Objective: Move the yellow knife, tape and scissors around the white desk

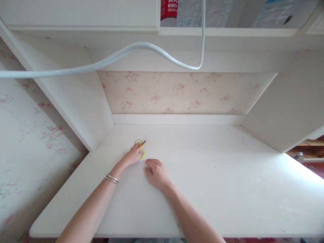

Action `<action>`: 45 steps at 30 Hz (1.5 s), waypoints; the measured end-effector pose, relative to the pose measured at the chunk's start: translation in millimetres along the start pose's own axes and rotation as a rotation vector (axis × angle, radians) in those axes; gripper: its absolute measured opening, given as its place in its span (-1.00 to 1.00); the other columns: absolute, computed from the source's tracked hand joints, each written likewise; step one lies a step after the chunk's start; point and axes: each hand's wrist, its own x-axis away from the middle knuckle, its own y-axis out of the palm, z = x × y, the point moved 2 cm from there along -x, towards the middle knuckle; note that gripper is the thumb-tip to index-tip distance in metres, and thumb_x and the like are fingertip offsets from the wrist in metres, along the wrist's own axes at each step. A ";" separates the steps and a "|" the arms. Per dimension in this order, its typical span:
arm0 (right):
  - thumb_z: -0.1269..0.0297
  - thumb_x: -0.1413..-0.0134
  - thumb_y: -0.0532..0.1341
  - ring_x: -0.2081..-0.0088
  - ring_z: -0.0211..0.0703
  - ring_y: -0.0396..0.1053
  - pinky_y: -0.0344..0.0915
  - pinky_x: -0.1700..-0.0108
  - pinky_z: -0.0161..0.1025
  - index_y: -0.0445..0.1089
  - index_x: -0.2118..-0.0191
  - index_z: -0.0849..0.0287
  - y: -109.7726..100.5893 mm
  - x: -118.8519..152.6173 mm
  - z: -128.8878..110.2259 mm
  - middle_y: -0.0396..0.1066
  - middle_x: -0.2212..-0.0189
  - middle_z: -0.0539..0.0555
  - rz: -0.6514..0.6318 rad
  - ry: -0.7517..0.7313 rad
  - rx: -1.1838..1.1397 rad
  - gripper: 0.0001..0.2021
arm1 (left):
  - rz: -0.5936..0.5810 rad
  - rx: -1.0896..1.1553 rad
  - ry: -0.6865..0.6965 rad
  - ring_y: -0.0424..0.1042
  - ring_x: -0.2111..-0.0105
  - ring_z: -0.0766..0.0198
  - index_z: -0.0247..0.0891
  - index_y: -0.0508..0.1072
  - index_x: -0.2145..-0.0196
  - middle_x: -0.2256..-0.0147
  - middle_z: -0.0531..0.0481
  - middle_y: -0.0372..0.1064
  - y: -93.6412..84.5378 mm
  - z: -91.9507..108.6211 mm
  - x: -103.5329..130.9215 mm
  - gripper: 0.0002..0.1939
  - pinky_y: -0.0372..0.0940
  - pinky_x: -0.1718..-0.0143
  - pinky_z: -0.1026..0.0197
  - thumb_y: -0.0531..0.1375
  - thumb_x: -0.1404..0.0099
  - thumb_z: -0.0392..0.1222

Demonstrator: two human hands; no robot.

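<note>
Yellow-green rings (142,154) and a dark-tipped yellow piece (143,144) lie on the white desk top (202,175), left of its middle. My left hand (133,154) reaches over them, its fingers touching the yellow things; whether it grips any of them is too small to tell. My right hand (156,172) rests on the desk just to the right and nearer to me, fingers curled, with its thumb a little apart. I see nothing in it, but the space under the fingers is hidden. Two silvery bangles (112,179) circle my left wrist.
A white cable (144,45) hangs across the upper view. Above the desk is a white shelf (227,32) holding a red-labelled item (169,10) and clear plastic. White side panels (286,101) stand left and right, with a flowered wall (164,92) behind.
</note>
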 end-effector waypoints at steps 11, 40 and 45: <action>0.49 -0.06 0.11 0.05 -0.14 0.32 0.21 -0.03 -0.21 0.40 0.18 0.08 -50.6 48.8 5.2 0.44 0.12 0.02 -0.111 -0.028 0.169 -0.76 | -0.006 0.153 -0.046 -0.32 -0.30 0.07 -0.56 -0.02 -0.24 -0.30 -0.37 -0.30 47.1 102.0 95.5 -0.42 -0.20 -0.26 -0.01 -0.18 -0.31 -0.25; 0.37 -0.12 0.08 0.06 -0.13 0.35 0.29 -0.02 -0.14 0.42 0.13 0.08 -65.1 54.2 54.5 0.42 0.09 0.06 0.184 0.218 0.082 -0.76 | 0.282 0.190 0.283 0.28 -0.05 0.16 -0.17 0.41 0.07 0.00 -0.06 0.34 16.3 75.7 65.0 -0.65 0.16 -0.14 0.04 0.11 -0.18 -0.38; 0.27 -0.11 0.17 0.02 -0.09 0.30 0.25 -0.06 -0.13 0.44 0.10 0.04 -65.7 53.8 46.3 0.40 0.05 0.04 0.091 0.141 0.160 -0.77 | 0.353 0.217 0.261 0.34 0.03 0.19 -0.16 0.41 0.09 0.06 -0.04 0.38 16.8 80.7 70.3 -0.75 0.22 -0.08 0.08 0.12 -0.27 -0.22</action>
